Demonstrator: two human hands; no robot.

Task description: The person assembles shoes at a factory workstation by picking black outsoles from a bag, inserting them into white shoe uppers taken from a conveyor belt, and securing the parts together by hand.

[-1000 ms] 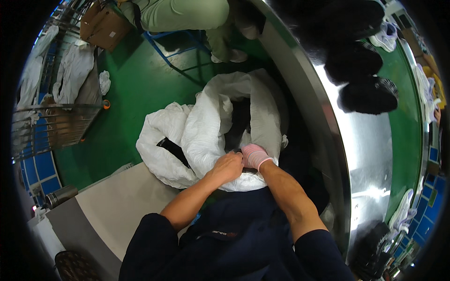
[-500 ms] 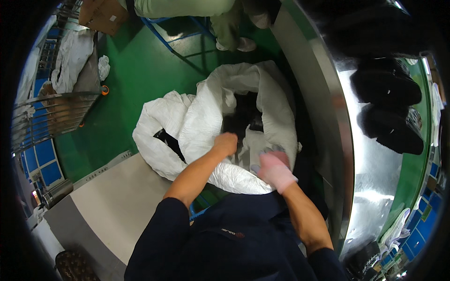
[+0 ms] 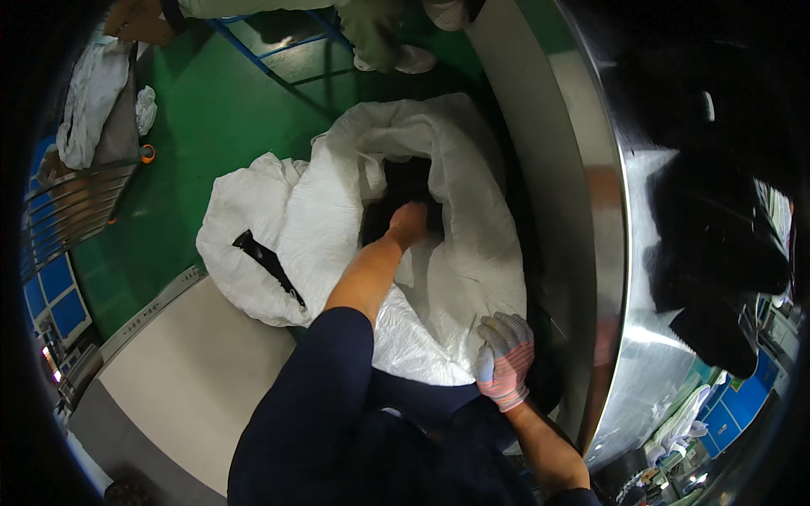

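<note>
My left hand (image 3: pixel 408 223), bare, reaches down into the mouth of a large white woven sack (image 3: pixel 485 261). Its fingers point into the dark inside and are blurred, so what they touch does not show. Black material (image 3: pixel 407 179) lies deep in the sack. At the sack's near right rim, my right hand (image 3: pixel 508 356), in a grey and pink striped knit glove, is closed on the folded edge. A smaller white sack (image 3: pixel 236 207) leans against the left side of the large one, with something black showing through its narrow opening.
A metal-edged counter (image 3: pixel 609 278) runs along the right, with black items (image 3: pixel 700 253) on it. To the left are a beige tabletop (image 3: pixel 202 337) and a wire cart (image 3: pixel 80 202). Ahead, a person's legs (image 3: pixel 371 34) rest beside a blue-framed stool (image 3: pixel 253 55) on the green floor.
My left hand has gone farther into the large sack. The gloved right hand, blurred before, now holds the near right rim. The whole view has shifted a little.
</note>
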